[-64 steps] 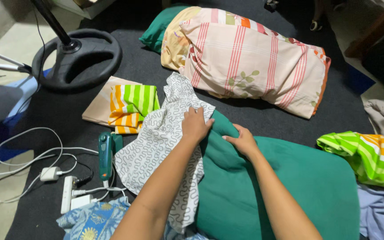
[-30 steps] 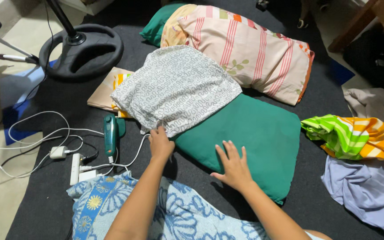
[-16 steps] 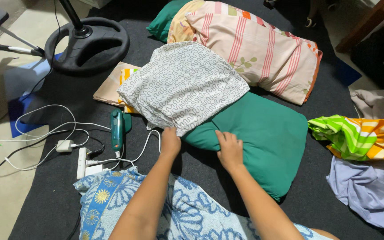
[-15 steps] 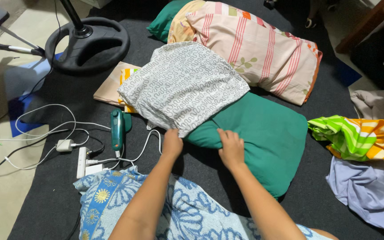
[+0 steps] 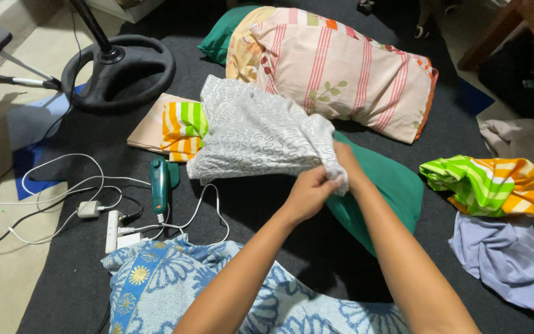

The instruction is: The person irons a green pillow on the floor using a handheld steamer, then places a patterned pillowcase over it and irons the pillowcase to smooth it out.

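Left hand [image 5: 307, 193] gripping patterned pillowcase [image 5: 261, 133], green pillow [image 5: 384, 185] beneath

Light even, fairly bright, from overhead. Soft shadow under my arms on the dark carpet [image 5: 279, 210], below my left hand [image 5: 307, 193]. Slight motion blur on the patterned cover [image 5: 254, 133] at my fingers. Corners darker; edges bend a little, wide lens. No glare.

White pillowcase [image 5: 254, 133] with grey squiggle pattern, at the grip; plain green pillow [image 5: 384, 185] beneath it. Beyond the grip: pink-striped pillow [image 5: 347, 68] with leaf motifs. Left of the grip: orange, green and white striped cloth [image 5: 183, 127]. Right: matching striped cloth [image 5: 489, 185], over lilac fabric [image 5: 502, 253]. Nearer than the grip: blue floral garment [image 5: 174, 284].
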